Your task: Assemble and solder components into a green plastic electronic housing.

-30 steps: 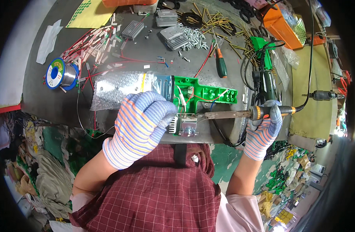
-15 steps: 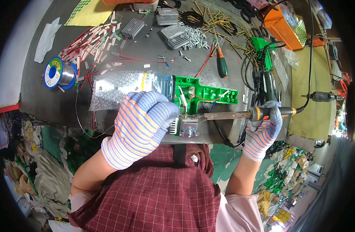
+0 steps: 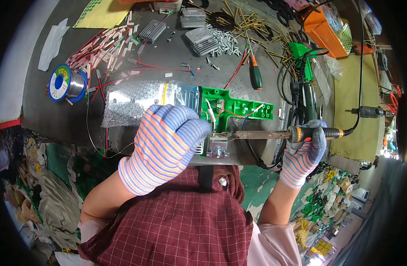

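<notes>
Fingers of the right hand (image 3: 304, 153) wrap the soldering iron (image 3: 274, 134), its tip at the metal bracket (image 3: 217, 146) below the green plastic housing (image 3: 237, 108) at the workbench (image 3: 48, 93) near edge. Left hand (image 3: 165, 142) curls over the housing's left end; what it pinches is hidden.

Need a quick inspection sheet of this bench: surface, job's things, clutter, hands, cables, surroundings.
Surface: dark grey bench, crowded.
Job's things: green plastic housing with red and white leads; soldering iron tip at the metal part on the near edge.
Clutter: solder spool, finned heatsinks, loose screws, screwdriver, bubble wrap.
Hands: left hand gloved, over the assembly; right hand gloved, gripping the iron.
Cables: black cord from the iron; red wire bundle.
Surroundings: orange bin; bagged parts on the floor.
</notes>
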The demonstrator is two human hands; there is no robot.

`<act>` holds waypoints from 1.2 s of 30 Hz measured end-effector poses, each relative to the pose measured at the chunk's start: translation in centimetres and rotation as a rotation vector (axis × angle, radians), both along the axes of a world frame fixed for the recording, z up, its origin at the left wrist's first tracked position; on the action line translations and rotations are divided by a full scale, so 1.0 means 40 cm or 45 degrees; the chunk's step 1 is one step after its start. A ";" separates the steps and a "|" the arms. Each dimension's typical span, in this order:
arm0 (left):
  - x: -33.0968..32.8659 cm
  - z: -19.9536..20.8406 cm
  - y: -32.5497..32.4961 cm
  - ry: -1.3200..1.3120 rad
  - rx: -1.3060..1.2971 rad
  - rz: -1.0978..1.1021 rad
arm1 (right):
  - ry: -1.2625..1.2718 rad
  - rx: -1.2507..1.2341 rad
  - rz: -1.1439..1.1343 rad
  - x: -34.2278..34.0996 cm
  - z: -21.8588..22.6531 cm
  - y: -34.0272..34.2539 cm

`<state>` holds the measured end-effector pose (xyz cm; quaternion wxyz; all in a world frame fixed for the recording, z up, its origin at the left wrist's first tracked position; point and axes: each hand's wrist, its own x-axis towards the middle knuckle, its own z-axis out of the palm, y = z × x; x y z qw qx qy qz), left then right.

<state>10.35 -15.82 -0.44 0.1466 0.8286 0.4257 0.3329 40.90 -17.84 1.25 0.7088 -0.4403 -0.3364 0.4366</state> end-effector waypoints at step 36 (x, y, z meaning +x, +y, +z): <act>0.135 0.076 0.262 -0.362 -0.968 -0.575 | -0.205 -0.092 -0.215 -0.018 0.008 -0.003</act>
